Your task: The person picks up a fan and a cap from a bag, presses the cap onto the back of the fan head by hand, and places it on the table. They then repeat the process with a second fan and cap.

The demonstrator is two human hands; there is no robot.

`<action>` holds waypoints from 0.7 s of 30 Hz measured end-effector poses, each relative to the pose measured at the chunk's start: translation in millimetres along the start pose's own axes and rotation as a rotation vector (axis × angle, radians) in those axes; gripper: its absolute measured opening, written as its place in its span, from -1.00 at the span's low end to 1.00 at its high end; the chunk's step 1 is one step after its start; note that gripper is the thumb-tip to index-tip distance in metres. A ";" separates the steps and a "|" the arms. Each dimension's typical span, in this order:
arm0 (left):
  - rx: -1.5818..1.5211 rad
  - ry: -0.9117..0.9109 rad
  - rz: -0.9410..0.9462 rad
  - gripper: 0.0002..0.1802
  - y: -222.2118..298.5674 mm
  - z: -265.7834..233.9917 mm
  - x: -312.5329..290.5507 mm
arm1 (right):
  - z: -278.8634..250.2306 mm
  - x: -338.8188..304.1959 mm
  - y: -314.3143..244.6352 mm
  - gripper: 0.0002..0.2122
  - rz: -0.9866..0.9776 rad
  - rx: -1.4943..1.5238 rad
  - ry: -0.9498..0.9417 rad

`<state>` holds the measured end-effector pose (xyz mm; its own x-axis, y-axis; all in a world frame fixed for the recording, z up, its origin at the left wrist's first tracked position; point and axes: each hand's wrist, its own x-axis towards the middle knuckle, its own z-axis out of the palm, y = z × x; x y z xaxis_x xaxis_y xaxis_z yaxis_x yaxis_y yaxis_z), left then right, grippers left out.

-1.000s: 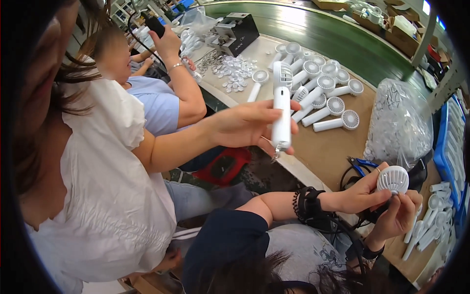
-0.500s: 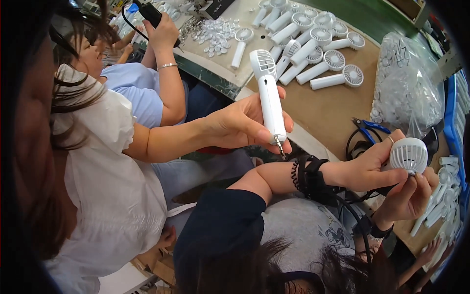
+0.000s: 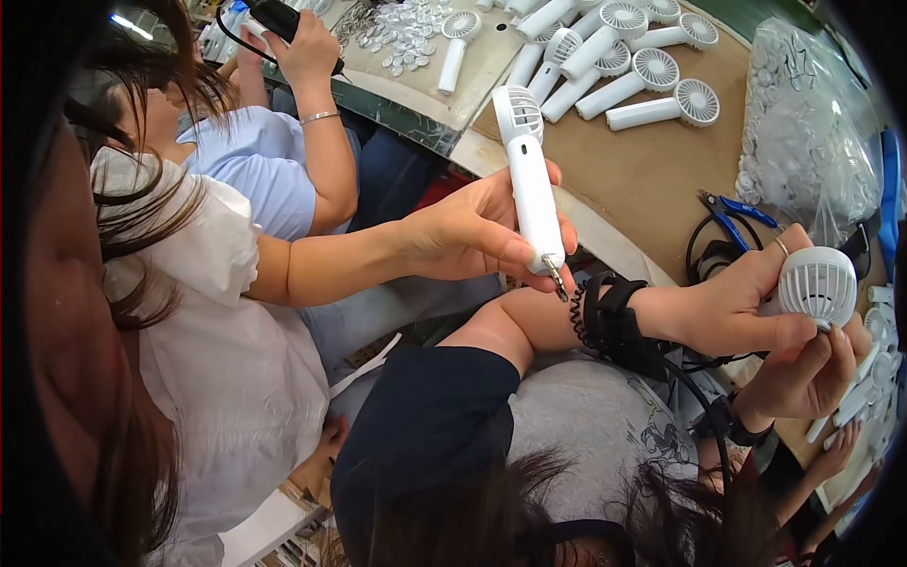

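A small white handheld fan (image 3: 818, 285) is at the right, its ribbed round head facing up; the rest of it is mostly hidden by the fingers. My left hand (image 3: 732, 302), with a ring on one finger and a black strap at the wrist, is closed around it, the thumb along the head's lower edge. Just below, my right hand (image 3: 808, 376) is closed in a pinch, fingertips against a small grey piece at that edge; what this piece is, I cannot tell. Beside my left arm, a co-worker's hand (image 3: 472, 227) holds another white fan (image 3: 532, 180) with a metal clip dangling from its end.
Many white fans (image 3: 652, 71) lie on the brown tabletop (image 3: 633, 194). A clear bag (image 3: 803, 132) of small white parts and blue-handled cutters (image 3: 732, 215) are nearby. Clear discs (image 3: 406, 38) lie farther left. Another person's hand (image 3: 307, 47) holds a black tool. A cable (image 3: 699, 406) hangs by my arms.
The view has shifted slightly, so the table things sit higher and further right at the near side. Both my hands keep their hold on the fan; the co-worker's grip looks the same.
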<state>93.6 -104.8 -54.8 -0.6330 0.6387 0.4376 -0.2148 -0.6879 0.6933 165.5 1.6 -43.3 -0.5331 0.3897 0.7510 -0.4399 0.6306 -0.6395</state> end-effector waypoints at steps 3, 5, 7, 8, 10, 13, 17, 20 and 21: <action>0.000 0.008 -0.010 -0.54 0.8 -0.7 -1.4 | -1.5 -3.4 1.9 -0.86 0.009 -0.005 0.005; -0.018 0.016 -0.034 -0.54 0.9 0.5 -1.9 | -2.5 -4.4 1.8 -0.86 0.022 -0.003 0.005; 0.008 0.035 -0.001 -0.54 -1.2 1.3 -1.0 | -1.3 -4.8 1.4 -0.86 0.022 -0.004 0.006; 0.032 0.052 0.032 -0.54 -2.6 1.6 -0.5 | -0.6 -5.0 1.1 -0.87 0.020 -0.007 0.010; 0.057 0.069 0.066 -0.54 -3.5 1.2 0.0 | 0.2 -4.9 1.8 -0.87 0.017 -0.009 0.012; 0.017 0.024 0.023 -0.54 -2.4 -0.6 -0.5 | 0.8 -4.5 3.5 -0.87 0.013 0.016 -0.003; 0.027 0.014 0.023 -0.54 -4.0 -1.1 0.0 | 0.0 -3.6 5.1 -0.87 0.008 0.018 -0.018; 0.041 0.006 0.023 -0.54 -6.2 -2.3 -0.6 | -0.5 -4.4 6.5 -0.90 0.009 0.096 -0.020; 0.048 0.002 0.023 -0.54 -6.2 -2.3 -0.4 | -0.4 -4.6 6.9 -0.91 0.010 0.136 -0.022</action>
<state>93.5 -101.5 -60.7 -0.6390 0.6222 0.4522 -0.1643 -0.6847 0.7100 165.2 4.4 -51.1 -0.5529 0.3799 0.7416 -0.5276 0.5292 -0.6645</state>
